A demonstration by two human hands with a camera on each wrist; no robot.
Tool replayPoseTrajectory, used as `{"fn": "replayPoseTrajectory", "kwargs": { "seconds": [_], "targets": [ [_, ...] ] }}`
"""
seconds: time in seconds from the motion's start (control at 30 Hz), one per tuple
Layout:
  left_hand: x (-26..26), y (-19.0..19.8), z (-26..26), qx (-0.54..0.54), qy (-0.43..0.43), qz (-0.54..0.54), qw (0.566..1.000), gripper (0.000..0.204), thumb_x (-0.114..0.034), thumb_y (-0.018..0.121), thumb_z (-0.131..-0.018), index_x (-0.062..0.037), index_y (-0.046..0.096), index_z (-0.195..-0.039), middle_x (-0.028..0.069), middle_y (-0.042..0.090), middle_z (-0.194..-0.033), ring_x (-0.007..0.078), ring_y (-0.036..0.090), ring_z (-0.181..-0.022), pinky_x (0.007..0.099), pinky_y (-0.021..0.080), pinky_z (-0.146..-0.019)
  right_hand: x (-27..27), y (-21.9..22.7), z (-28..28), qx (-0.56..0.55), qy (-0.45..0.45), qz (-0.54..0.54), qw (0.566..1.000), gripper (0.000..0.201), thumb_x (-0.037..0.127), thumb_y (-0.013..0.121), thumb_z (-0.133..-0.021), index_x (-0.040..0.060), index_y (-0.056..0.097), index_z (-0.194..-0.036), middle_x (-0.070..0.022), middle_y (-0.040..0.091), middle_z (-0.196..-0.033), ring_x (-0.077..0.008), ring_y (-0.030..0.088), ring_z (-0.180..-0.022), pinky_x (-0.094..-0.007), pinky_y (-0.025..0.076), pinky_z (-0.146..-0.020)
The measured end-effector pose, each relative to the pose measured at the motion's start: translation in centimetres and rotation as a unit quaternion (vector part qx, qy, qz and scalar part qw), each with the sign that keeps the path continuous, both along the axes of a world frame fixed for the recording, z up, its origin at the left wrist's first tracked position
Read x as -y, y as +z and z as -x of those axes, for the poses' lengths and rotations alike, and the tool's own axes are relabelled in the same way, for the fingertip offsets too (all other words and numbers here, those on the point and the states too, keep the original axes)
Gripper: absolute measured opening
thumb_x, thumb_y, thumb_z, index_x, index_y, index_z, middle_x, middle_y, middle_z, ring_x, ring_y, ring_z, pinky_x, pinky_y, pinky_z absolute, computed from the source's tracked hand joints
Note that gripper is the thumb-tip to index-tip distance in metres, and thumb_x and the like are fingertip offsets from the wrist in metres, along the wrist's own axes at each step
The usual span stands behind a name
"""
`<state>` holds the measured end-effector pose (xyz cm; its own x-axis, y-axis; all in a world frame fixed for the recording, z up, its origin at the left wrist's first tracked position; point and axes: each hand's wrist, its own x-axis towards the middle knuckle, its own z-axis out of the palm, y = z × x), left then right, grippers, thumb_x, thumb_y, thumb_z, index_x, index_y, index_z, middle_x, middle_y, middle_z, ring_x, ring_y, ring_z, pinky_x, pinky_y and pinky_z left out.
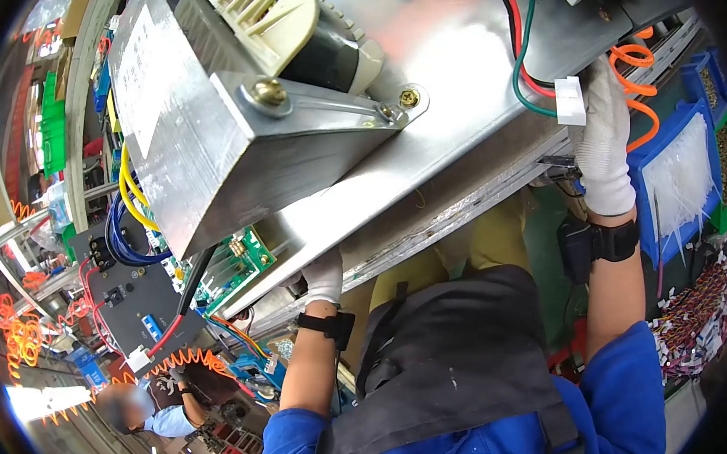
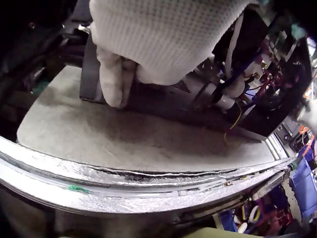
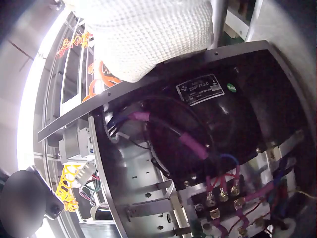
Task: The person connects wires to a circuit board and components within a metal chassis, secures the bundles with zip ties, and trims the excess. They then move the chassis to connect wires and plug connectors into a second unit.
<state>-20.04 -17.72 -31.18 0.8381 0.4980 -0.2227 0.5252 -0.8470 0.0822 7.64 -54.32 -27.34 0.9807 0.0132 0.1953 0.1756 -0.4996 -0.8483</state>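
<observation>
A large silver metal chassis (image 1: 463,124) fills the upper head view, tilted, its near edge raised from the bench. My white-gloved left hand (image 1: 324,276) grips its lower left edge; in the left wrist view, the left hand's fingers (image 2: 111,84) bend down at the dark panel (image 2: 163,104), close over the bench. At the right edge, my gloved right hand (image 1: 605,117) holds the rim, its fingertips hidden. Below the right hand (image 3: 153,39), the right wrist view looks inside at a black labelled fan (image 3: 223,114) and terminals with purple-sleeved cables (image 3: 223,191).
A metal bracket box (image 1: 217,149) with a cream-ended part stands on the chassis. A white connector (image 1: 570,101) on wires hangs by the right hand. Blue bins (image 1: 650,222) and a wire bundle (image 1: 695,313) lie right. The bench has an aluminium edge (image 2: 124,196). Another person (image 1: 169,416) is behind.
</observation>
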Motion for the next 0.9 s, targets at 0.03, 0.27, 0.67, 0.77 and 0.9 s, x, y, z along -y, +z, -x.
{"fn": "replayPoseTrajectory", "kwargs": {
  "seconds": [0.03, 0.27, 0.67, 0.77, 0.9],
  "targets": [
    [0.1, 0.1, 0.1, 0.018, 0.014, 0.015, 1.000, 0.017, -0.017, 0.054, -0.090, -0.0027, 0.056, -0.098, 0.0225, 0.065, -0.094, 0.0412, 0.061, -0.093, 0.0478, 0.047, -0.080, 0.2, -0.5, -0.1, 0.037, 0.007, 0.041, 0.998, 0.040, 0.001, 0.046, -0.090, -0.0026, 0.051, -0.129, -0.0192, 0.059, -0.122, -0.0314, 0.059, -0.111, -0.0343, 0.048, -0.097],
    [0.2, 0.4, -0.5, 0.033, 0.006, 0.022, 0.999, 0.017, -0.018, 0.053, -0.091, -0.0026, 0.058, -0.099, 0.0227, 0.065, -0.090, 0.0412, 0.063, -0.087, 0.0490, 0.049, -0.077, 0.0, -0.1, 0.2, 0.133, 0.006, 0.185, 0.974, 0.043, 0.015, 0.045, -0.092, -0.0038, 0.048, -0.131, -0.0165, 0.059, -0.121, -0.0259, 0.058, -0.109, -0.0326, 0.044, -0.095],
    [-1.0, -1.7, 0.0, -0.010, -0.111, -0.051, 0.993, 0.024, -0.026, 0.050, -0.092, -0.0045, 0.062, -0.095, 0.0207, 0.067, -0.087, 0.0373, 0.066, -0.080, 0.0477, 0.052, -0.073, -0.8, 0.1, 0.2, 0.061, -0.008, -0.006, 0.998, 0.038, 0.009, 0.048, -0.092, -0.0039, 0.050, -0.128, -0.0172, 0.061, -0.118, -0.0279, 0.057, -0.111, -0.0338, 0.043, -0.097],
    [-1.6, -2.8, 0.4, 0.000, -0.086, -0.048, 0.995, 0.025, -0.027, 0.049, -0.092, -0.0055, 0.060, -0.097, 0.0217, 0.068, -0.087, 0.0399, 0.066, -0.081, 0.0482, 0.052, -0.071, -0.5, -1.6, 0.3, 0.090, 0.002, 0.001, 0.996, 0.043, 0.026, 0.041, -0.102, -0.0039, 0.048, -0.132, -0.0170, 0.056, -0.130, -0.0234, 0.051, -0.122, -0.0334, 0.037, -0.105],
    [1.2, 0.0, 0.1, 0.007, -0.054, -0.044, 0.998, 0.033, -0.026, 0.052, -0.091, -0.0042, 0.059, -0.115, 0.0214, 0.066, -0.106, 0.0395, 0.064, -0.094, 0.0486, 0.053, -0.080, -3.4, 1.5, 7.5, -0.099, -0.043, -0.188, 0.976, 0.039, 0.024, 0.055, -0.096, -0.0023, 0.052, -0.124, -0.0147, 0.061, -0.113, -0.0198, 0.057, -0.107, -0.0327, 0.045, -0.095]
  ]
}}
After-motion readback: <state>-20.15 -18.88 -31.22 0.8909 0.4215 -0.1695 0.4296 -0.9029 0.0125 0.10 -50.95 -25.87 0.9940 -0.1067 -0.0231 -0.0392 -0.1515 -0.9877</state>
